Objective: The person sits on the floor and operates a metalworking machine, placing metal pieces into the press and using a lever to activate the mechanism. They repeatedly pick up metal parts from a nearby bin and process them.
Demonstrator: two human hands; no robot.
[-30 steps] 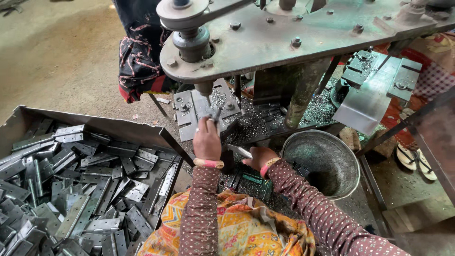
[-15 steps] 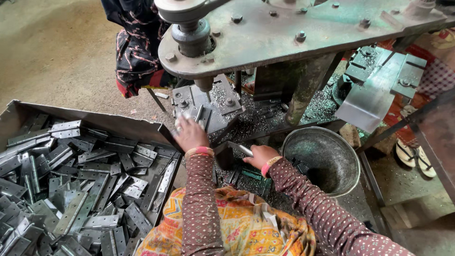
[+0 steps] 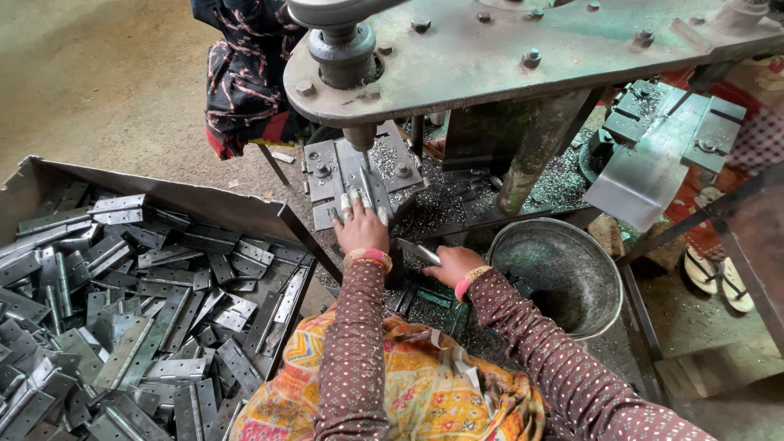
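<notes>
My left hand (image 3: 359,224) rests on the steel jig plate (image 3: 327,167) under the drill spindle (image 3: 359,139) of the press, its fingers pressing a grey metal hinge piece (image 3: 360,193) flat there. My right hand (image 3: 452,263) sits lower, near my lap, closed around another hinge piece (image 3: 418,251) that sticks out to the left. Both arms wear brown dotted sleeves with bangles at the wrists.
A large tray (image 3: 204,200) heaped with several grey hinges lies at my left. A round metal bowl (image 3: 563,269) stands to the right of my right hand. The press's heavy table (image 3: 523,61) overhangs. Metal shavings cover the base; another person's patterned clothing (image 3: 245,82) is behind the machine.
My left hand dipped toward the tray's edge half a second ago and has come back up onto the jig plate with a hinge. My right hand has barely moved.
</notes>
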